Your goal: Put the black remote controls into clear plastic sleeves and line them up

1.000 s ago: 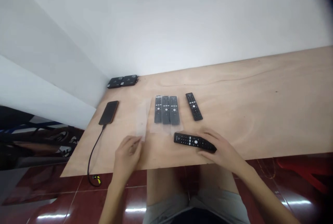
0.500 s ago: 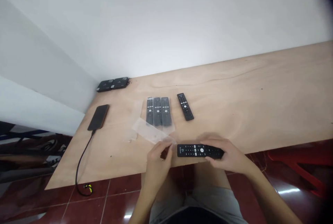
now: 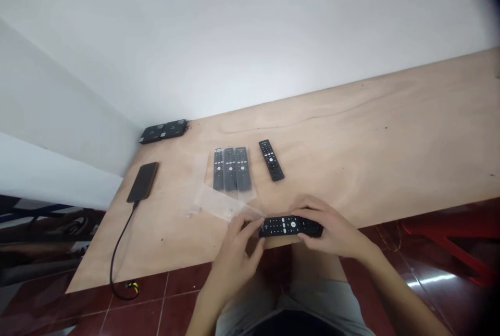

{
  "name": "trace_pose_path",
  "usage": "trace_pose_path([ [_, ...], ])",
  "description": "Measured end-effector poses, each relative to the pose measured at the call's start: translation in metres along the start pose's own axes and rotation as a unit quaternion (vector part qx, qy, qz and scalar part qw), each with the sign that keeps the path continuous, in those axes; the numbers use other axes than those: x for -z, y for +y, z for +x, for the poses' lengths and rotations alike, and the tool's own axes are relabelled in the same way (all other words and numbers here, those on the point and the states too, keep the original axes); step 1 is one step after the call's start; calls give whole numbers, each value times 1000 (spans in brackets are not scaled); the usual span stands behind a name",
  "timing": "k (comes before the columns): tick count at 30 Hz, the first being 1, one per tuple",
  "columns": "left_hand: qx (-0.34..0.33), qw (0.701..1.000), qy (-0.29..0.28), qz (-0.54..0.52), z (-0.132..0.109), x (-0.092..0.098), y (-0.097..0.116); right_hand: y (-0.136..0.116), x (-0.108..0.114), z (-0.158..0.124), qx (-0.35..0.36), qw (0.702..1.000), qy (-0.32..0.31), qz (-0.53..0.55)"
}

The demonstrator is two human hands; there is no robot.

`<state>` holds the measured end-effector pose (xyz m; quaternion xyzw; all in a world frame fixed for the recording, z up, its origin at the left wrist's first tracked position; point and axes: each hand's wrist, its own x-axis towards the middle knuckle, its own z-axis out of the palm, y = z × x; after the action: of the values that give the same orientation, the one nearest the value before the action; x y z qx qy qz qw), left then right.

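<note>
My right hand grips a black remote control by its right end, holding it lengthwise over the table's front edge. My left hand pinches the end of a clear plastic sleeve, right at the remote's left tip. Whether that tip is inside the sleeve I cannot tell, since the fingers cover it. Behind my hands, several remotes in sleeves lie side by side. To their right a bare remote rests at a slant.
On the left of the wooden table lies a phone, its black cable hanging off the front edge. Two black boxes sit by the wall at the back left. Something red stands below at the right.
My left fingers have closed in on the remote's left end, which now meets the sleeve's end. The view has shifted slightly.
</note>
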<state>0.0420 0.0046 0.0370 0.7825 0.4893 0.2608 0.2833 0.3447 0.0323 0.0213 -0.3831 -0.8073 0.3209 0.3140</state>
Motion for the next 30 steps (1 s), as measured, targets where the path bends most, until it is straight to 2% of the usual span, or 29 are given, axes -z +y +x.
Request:
trace_pose_path([
  [3,-52,994,-61,78,4,18,-6,1,-3,-1,-4,1000,15,-13],
  [6,-101,986,-76,106,13,27,-14,3,-6,-3,-5,999,21,-28],
  [10,-161,977,-78,119,26,26,-25,3,-8,-3,-8,999,17,-42],
  [17,-202,972,-40,114,37,17,-38,0,-6,0,-3,999,11,-39],
  [24,-179,981,-30,76,34,0,-35,-9,-10,19,-6,1000,-24,-13],
  [30,-103,991,-50,75,16,22,-35,-13,-14,32,-1,999,-49,-4],
])
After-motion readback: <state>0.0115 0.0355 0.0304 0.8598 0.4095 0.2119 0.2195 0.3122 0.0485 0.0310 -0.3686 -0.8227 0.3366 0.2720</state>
